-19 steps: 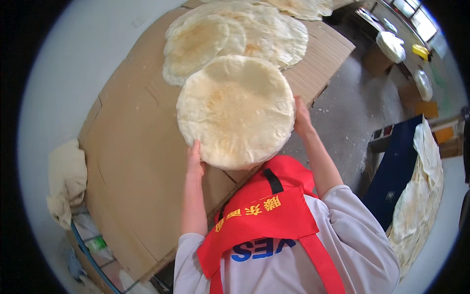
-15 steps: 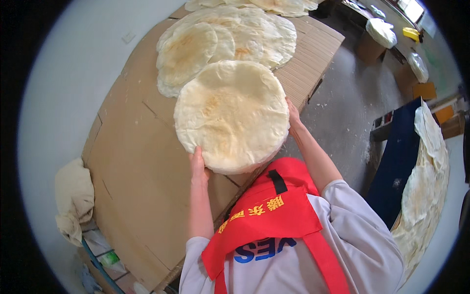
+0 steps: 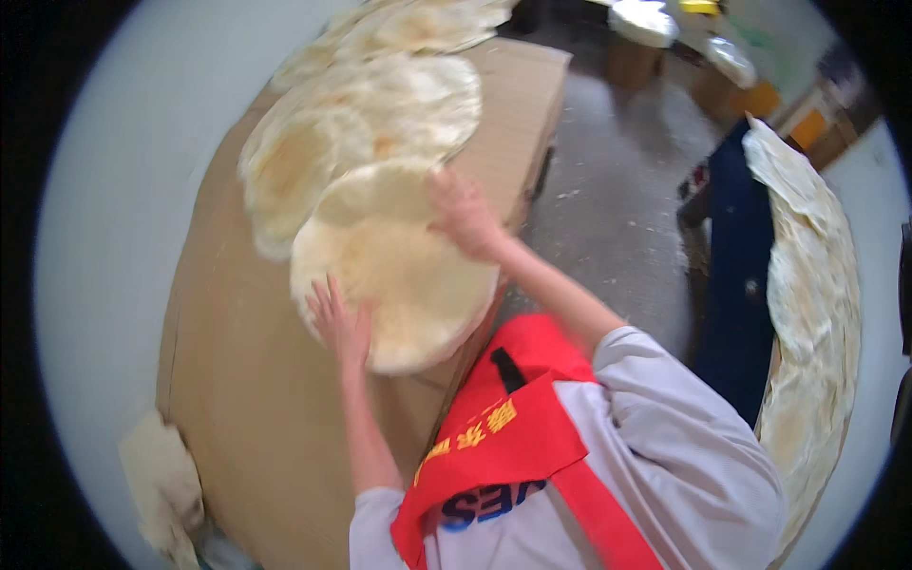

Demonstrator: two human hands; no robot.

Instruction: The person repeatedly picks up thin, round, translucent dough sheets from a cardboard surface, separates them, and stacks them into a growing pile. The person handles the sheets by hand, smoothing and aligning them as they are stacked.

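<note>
A thick stack of round, pale flatbreads (image 3: 408, 294) sits near the right edge of the cardboard-covered table (image 3: 256, 418). My left hand (image 3: 342, 321) rests on the stack's near left part, fingers spread. Over the far right part of the top flatbread is my right hand (image 3: 465, 214), blurred by motion, its fingers apart and nothing visible in them. I cannot tell whether the right hand presses on the bread or hovers just above it. Beyond the stack lie more flatbreads (image 3: 418, 104), overlapping one another and browned in patches.
Another spread of flatbreads (image 3: 807, 313) covers a surface with a dark blue side at right. A crumpled cream cloth (image 3: 161, 475) lies at the table's lower left. White-topped cartons (image 3: 636, 62) stand on the grey floor at the back. A pale wall (image 3: 104, 228) runs along the left.
Both hands have let go of the stack's sides and moved onto or over its top. The whole view has shifted, so the table's things appear further left and mostly lower.
</note>
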